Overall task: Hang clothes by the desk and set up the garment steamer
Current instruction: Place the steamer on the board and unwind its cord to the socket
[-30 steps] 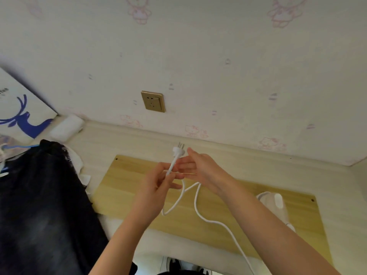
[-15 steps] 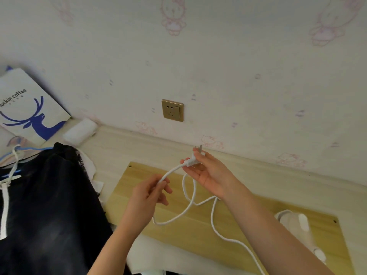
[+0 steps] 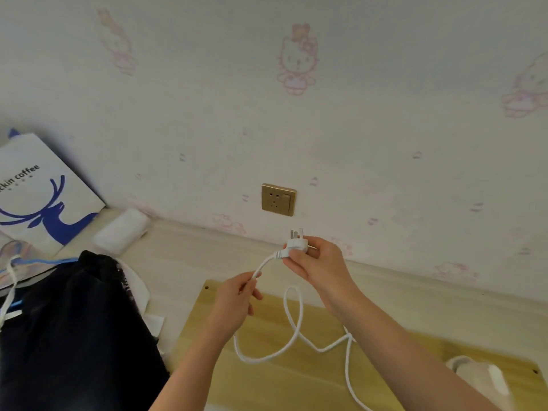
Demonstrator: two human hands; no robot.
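Observation:
My right hand (image 3: 318, 266) grips the white plug (image 3: 295, 244) of the steamer's cord, prongs pointing up toward the gold wall socket (image 3: 278, 199) just above it. My left hand (image 3: 235, 301) pinches the white cord (image 3: 292, 330) a short way behind the plug; the rest of the cord loops loosely over the wooden board (image 3: 296, 378). The white garment steamer (image 3: 480, 378) lies on the board at the lower right, partly hidden by my right forearm. Dark clothes (image 3: 74, 330) on hangers hang at the left.
A white paper bag with a blue deer (image 3: 44, 197) leans on the wall at the far left. A small white packet (image 3: 121, 231) lies on the desk beside it. The patterned wall stands close behind the pale desk top (image 3: 184, 256).
The plug has risen toward the wall socket in my right hand. My left hand has slid along the cord closer to the plug, and the view has tilted upward.

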